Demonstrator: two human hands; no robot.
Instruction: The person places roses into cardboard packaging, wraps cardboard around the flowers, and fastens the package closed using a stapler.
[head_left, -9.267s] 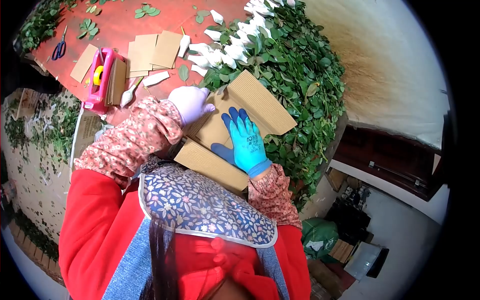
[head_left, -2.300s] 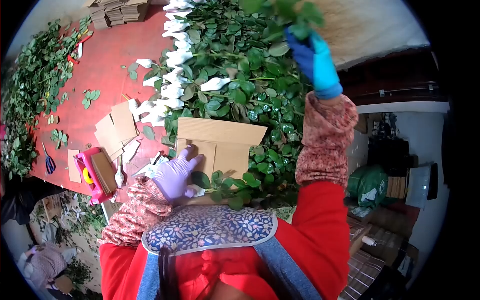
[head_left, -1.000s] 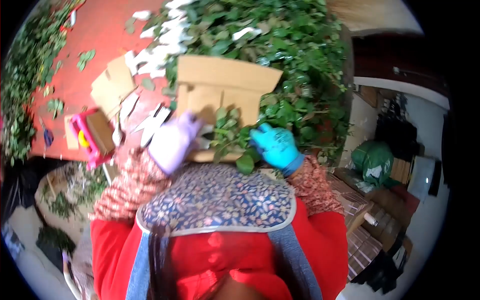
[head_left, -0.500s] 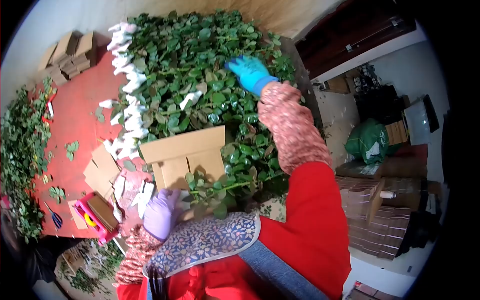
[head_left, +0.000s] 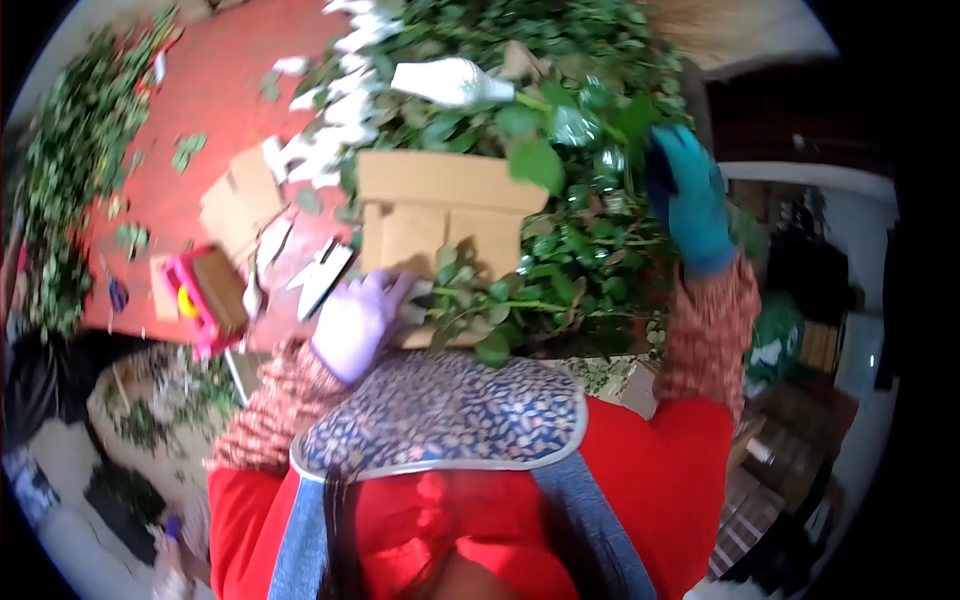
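My right hand, in a blue glove (head_left: 690,200), is raised at the right with its fingers closed round the stem of a rose. That rose's white-wrapped head (head_left: 452,82) points left above the leafy pile. My left hand, in a lilac glove (head_left: 357,322), rests at the left front of an open cardboard box (head_left: 485,235); whether its fingers grip anything is hard to see. A leafy stem (head_left: 530,303) lies across the front of the box, its wrapped head partly hidden beside my left hand.
Wrapped roses (head_left: 350,105) are heaped behind the box. On the red table (head_left: 225,100) lie cardboard pieces (head_left: 243,200), a pink tape dispenser (head_left: 205,300), dark-handled scissors (head_left: 118,294) and loose leaves. Another person's hand (head_left: 172,545) shows at the lower left.
My right hand has gone from reaching over the leafy pile to holding up a wrapped rose by its stem at the right. My left hand stays by the box. The view has turned.
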